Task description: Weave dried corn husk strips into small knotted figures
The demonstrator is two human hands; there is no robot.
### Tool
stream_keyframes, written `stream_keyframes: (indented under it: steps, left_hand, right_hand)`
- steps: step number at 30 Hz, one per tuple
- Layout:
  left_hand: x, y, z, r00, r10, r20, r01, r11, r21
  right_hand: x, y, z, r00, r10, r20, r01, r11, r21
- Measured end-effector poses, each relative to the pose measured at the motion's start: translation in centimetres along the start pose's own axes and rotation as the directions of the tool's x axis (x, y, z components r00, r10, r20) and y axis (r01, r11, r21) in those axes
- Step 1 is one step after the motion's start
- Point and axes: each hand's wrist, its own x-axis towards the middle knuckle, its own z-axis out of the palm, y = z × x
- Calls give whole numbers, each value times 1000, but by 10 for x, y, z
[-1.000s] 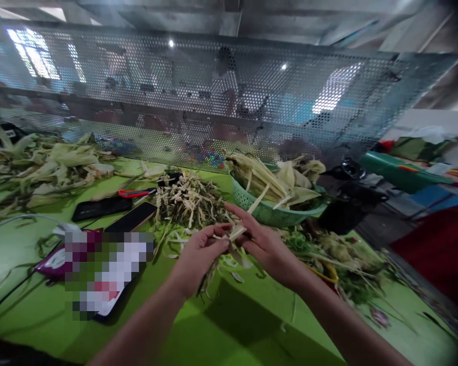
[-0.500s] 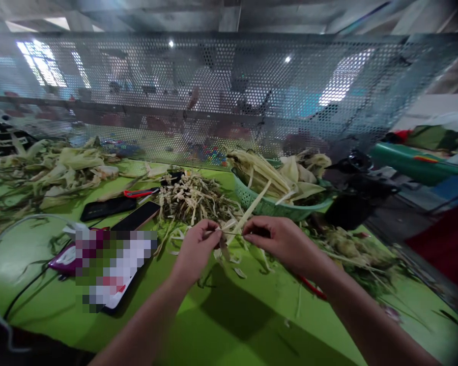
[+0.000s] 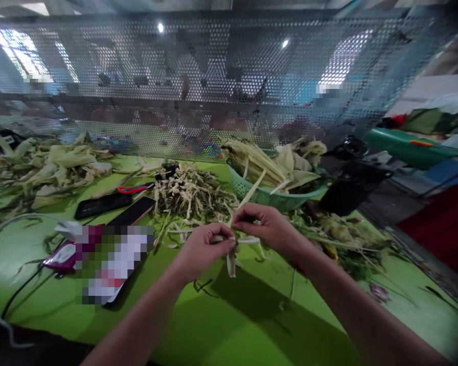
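Note:
Pale strips of corn husk (image 3: 232, 263) hang between my hands over the green table. My left hand (image 3: 208, 249) is closed, with thumb and forefinger pinched on the husk strips. Close against it on the right, my right hand (image 3: 261, 223) pinches the same strips with bent fingers. One long strip (image 3: 252, 193) sticks up from between the hands toward the basket. The fingertips hide where the strips meet. Behind my hands lies a heap of knotted husk pieces (image 3: 193, 193).
A green basket (image 3: 278, 202) of dried husks stands behind my right hand. More husks (image 3: 61, 165) lie at the left. Phones (image 3: 132, 212), a red-handled cutter (image 3: 135, 188) and a purple packet (image 3: 61, 256) lie left. A perforated metal screen (image 3: 213, 76) borders the back; plant scraps (image 3: 343, 236) lie right.
My hands have come closer together, the right one moving in to meet the left at the strips. The camera view has shifted slightly.

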Motion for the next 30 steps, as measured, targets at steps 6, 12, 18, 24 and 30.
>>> stream_keyframes:
  steps: [6,12,18,24,30]
  left_hand:
    - [5,0,-8,982,-72,-176,18,957,-291]
    - [8,1,-11,925,40,-378,-7,996,90]
    - [-1,5,-4,884,326,-335,-81,813,577]
    - [0,0,-6,947,305,-103,-151,704,694]
    - [2,7,-16,999,-34,-41,32,998,-60]
  right_hand:
    - [2,2,11,999,33,-22,-34,999,-23]
    - [-9,-12,18,981,-189,-35,160,906,-392]
    - [-12,-15,24,955,-288,73,276,766,-581]
    - [-6,-8,16,964,-263,47,253,841,-478]
    - [2,3,12,998,4,-59,-4,1000,9]
